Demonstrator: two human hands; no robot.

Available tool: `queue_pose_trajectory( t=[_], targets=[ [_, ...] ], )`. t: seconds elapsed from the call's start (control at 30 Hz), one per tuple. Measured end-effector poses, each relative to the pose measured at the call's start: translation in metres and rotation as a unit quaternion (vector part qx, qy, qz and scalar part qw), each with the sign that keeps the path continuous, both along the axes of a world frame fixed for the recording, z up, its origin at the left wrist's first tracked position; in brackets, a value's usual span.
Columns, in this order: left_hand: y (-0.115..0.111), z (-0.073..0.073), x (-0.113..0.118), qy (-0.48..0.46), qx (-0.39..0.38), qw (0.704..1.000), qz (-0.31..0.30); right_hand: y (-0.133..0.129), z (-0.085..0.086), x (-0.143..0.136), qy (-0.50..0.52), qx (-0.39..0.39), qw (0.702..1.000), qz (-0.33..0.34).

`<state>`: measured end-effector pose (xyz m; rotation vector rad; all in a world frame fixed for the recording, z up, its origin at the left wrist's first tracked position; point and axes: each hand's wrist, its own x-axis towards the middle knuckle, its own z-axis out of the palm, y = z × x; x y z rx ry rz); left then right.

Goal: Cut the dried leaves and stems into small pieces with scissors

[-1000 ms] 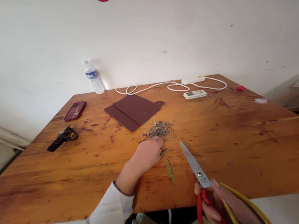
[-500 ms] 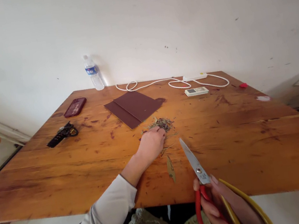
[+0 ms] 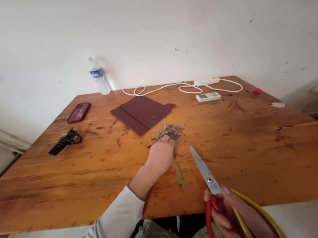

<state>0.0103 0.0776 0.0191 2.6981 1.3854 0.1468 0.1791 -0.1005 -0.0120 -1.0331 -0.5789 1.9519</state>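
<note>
My left hand (image 3: 161,154) is at the near side of a small pile of dried plant bits (image 3: 173,131), its fingers curled down to the tabletop. What the fingertips hold, if anything, is hidden. My right hand (image 3: 225,221) grips a pair of scissors (image 3: 207,176), one handle red and the other yellow. The blades are together and point away from me, towards the pile. Between the two hands a dry brown leaf (image 3: 180,178) lies flat on the wood.
On the wooden table (image 3: 276,164) lie two dark red sheets (image 3: 146,113) beyond the pile. To the left are a phone (image 3: 79,113), a black strapped item (image 3: 64,141) and a water bottle (image 3: 98,77). A white remote (image 3: 208,97) and power strip (image 3: 207,81) lie back right.
My left hand has shifted slightly left and down, uncovering a little more of the pile. The right hand holds the scissors almost as before. The whole view has tilted slightly.
</note>
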Motion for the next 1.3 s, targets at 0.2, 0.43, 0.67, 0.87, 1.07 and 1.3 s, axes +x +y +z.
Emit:
queue_pose_trajectory(
  t=[0.2, 0.43, 0.67, 0.87, 1.07, 1.3],
  targets=[
    [0.004, 0.002, -0.010, -0.227, -0.055, 0.971, 0.048, 0.001, -0.002, -0.007, -0.025, -0.024, 0.998, -0.046],
    [0.006, 0.012, -0.024, -0.503, -0.425, 0.749, 0.066, 0.009, -0.007, 0.006, -0.004, 0.038, 0.999, 0.014],
    [-0.002, 0.023, -0.028, -0.558, -0.511, 0.653, 0.032, 0.013, -0.015, 0.004, -0.020, 0.040, 0.998, 0.046],
    [-0.004, 0.022, -0.033, -0.503, -0.553, 0.664, 0.016, 0.027, -0.017, 0.010, -0.054, 0.039, 0.998, 0.018],
    [-0.004, 0.020, -0.034, -0.493, -0.558, 0.667, 0.012, 0.012, -0.005, 0.004, -0.101, 0.061, 0.991, -0.064],
    [-0.004, 0.018, -0.034, -0.490, -0.555, 0.672, 0.029, 0.010, 0.000, -0.002, -0.138, 0.088, 0.983, -0.080]
  ],
)
